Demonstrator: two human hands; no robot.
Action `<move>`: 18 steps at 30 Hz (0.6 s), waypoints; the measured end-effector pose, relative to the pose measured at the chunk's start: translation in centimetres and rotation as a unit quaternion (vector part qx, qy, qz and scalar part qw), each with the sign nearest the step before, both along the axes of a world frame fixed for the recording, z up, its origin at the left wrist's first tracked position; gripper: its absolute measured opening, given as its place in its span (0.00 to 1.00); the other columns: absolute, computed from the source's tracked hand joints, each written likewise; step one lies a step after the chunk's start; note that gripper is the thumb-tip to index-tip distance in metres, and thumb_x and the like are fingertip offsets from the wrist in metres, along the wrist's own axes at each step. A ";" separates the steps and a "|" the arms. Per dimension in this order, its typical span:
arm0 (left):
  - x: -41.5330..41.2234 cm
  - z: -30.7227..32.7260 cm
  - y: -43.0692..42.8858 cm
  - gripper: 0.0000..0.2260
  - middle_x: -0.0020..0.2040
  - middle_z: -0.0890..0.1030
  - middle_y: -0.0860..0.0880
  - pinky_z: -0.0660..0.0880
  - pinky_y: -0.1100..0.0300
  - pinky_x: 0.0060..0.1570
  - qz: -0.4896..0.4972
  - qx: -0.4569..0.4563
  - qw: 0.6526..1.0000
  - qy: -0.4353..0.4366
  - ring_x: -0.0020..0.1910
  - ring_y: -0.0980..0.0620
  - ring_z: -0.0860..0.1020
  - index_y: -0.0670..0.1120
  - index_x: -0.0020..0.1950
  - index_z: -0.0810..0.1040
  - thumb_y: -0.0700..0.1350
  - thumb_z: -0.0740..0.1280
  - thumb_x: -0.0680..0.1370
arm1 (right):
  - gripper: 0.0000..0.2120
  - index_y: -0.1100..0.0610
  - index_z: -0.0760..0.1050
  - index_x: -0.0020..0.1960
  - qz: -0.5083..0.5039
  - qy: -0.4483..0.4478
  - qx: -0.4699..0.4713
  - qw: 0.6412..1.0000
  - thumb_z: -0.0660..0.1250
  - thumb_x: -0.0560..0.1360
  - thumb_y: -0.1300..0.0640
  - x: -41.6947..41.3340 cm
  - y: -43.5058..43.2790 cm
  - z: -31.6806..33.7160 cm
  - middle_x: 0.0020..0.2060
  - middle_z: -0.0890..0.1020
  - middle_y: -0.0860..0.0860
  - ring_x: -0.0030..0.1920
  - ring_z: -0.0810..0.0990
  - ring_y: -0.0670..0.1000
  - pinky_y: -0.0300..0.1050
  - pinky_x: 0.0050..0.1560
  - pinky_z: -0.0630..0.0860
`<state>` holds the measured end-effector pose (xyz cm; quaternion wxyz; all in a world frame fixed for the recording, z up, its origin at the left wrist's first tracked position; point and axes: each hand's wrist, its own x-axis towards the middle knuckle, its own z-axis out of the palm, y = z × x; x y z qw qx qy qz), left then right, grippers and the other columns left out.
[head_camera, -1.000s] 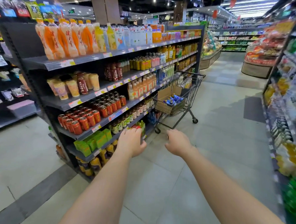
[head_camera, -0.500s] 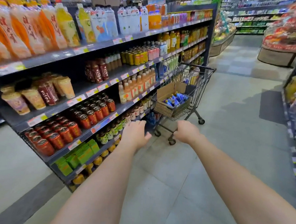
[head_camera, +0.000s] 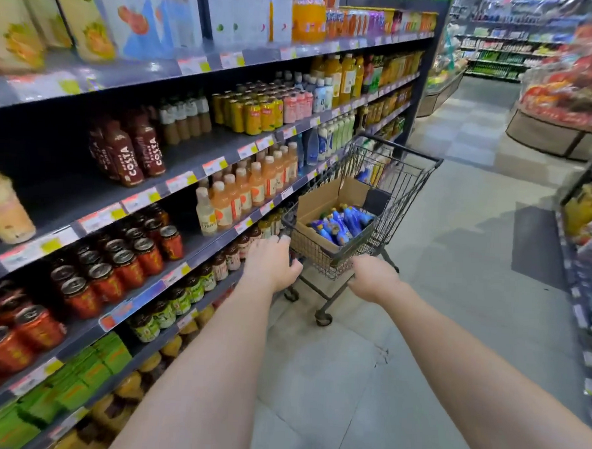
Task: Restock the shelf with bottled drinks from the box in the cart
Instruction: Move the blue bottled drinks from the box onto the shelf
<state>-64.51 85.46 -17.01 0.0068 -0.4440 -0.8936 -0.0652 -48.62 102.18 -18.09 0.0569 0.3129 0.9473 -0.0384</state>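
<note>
A black wire shopping cart [head_camera: 410, 182] stands on the grey tiled floor [head_camera: 457, 267], just beside the dark metal shelf unit [head_camera: 66, 195] on the left. Inside it sits an open brown cardboard box [head_camera: 318, 199], with blue bottled drinks [head_camera: 342, 223] lying in its bottom. Both bare arms reach forward to the cart's near rim, whose wire wall stands between them and the box. The left grip [head_camera: 272, 264] is released, fingers straight and spread, their tips at the rim's left corner. The right grip [head_camera: 374, 278] shows only its back at the rim's right corner, so I cannot tell whether it is clenched. The shelf unit carries red cans [head_camera: 113, 276], brown Costa bottles [head_camera: 133, 154], peach-coloured bottles [head_camera: 241, 194], yellow cans [head_camera: 256, 112] and green cartons [head_camera: 84, 367]. A round display stand [head_camera: 549, 134] sits well apart, across the aisle.
</note>
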 end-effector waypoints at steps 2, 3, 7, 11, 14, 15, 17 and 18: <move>-2.3 -0.3 3.6 0.23 0.60 0.80 0.44 0.75 0.47 0.59 0.005 -0.007 1.000 -0.017 0.59 0.41 0.78 0.47 0.67 0.74 0.59 0.60 0.79 | 0.13 0.56 0.75 0.59 -0.004 0.000 -0.011 1.000 0.65 0.76 0.53 -2.2 3.4 0.1 0.57 0.79 0.55 0.57 0.79 0.57 0.48 0.50 0.76; -3.4 -0.6 5.4 0.24 0.62 0.79 0.44 0.75 0.47 0.60 0.003 -0.016 1.000 -0.023 0.60 0.41 0.78 0.46 0.69 0.73 0.59 0.60 0.79 | 0.12 0.56 0.74 0.58 -0.006 -0.002 -0.016 1.000 0.65 0.76 0.52 -3.3 5.1 -0.1 0.57 0.79 0.54 0.58 0.79 0.57 0.48 0.50 0.75; -7.4 -2.9 12.5 0.27 0.66 0.77 0.44 0.75 0.46 0.64 0.004 -0.059 0.998 -0.037 0.64 0.41 0.77 0.47 0.73 0.71 0.60 0.59 0.79 | 0.18 0.56 0.75 0.63 -0.026 0.008 -0.050 0.998 0.66 0.75 0.52 -7.4 12.7 -2.0 0.61 0.80 0.55 0.60 0.79 0.58 0.50 0.56 0.79; -10.6 -5.5 20.5 0.27 0.66 0.77 0.42 0.74 0.47 0.63 0.022 -0.093 0.995 -0.042 0.65 0.41 0.76 0.45 0.73 0.70 0.60 0.59 0.80 | 0.19 0.52 0.76 0.59 -0.015 0.007 -0.074 0.997 0.65 0.71 0.46 -11.4 21.1 -4.4 0.55 0.82 0.53 0.54 0.81 0.57 0.52 0.53 0.81; -11.9 -7.0 26.8 0.27 0.66 0.76 0.42 0.73 0.47 0.64 0.039 -0.097 0.993 -0.055 0.65 0.41 0.75 0.45 0.74 0.69 0.60 0.59 0.80 | 0.17 0.51 0.76 0.55 0.001 -0.002 -0.092 0.996 0.65 0.70 0.44 -14.0 28.0 -5.2 0.52 0.82 0.52 0.52 0.81 0.57 0.51 0.52 0.81; -12.1 -7.4 28.8 0.27 0.66 0.76 0.42 0.73 0.46 0.64 0.042 -0.102 0.992 -0.062 0.65 0.41 0.76 0.45 0.73 0.69 0.60 0.59 0.80 | 0.16 0.52 0.77 0.54 0.004 -0.006 -0.096 0.995 0.65 0.70 0.45 -14.7 30.1 -5.3 0.52 0.82 0.52 0.52 0.81 0.58 0.52 0.52 0.80; -12.2 -8.0 32.4 0.26 0.66 0.76 0.42 0.70 0.46 0.66 0.045 -0.121 0.988 -0.081 0.65 0.40 0.75 0.46 0.72 0.70 0.59 0.59 0.79 | 0.15 0.53 0.79 0.55 0.011 -0.004 -0.109 0.994 0.66 0.72 0.47 -16.1 34.0 -5.6 0.54 0.82 0.53 0.55 0.81 0.58 0.51 0.53 0.80; -12.5 -8.3 34.2 0.25 0.65 0.76 0.42 0.68 0.45 0.68 0.054 -0.127 0.987 -0.087 0.66 0.40 0.75 0.46 0.71 0.71 0.59 0.60 0.79 | 0.14 0.53 0.78 0.55 0.017 -0.007 -0.113 0.993 0.65 0.73 0.48 -16.9 35.8 -5.6 0.54 0.82 0.53 0.56 0.81 0.59 0.49 0.52 0.78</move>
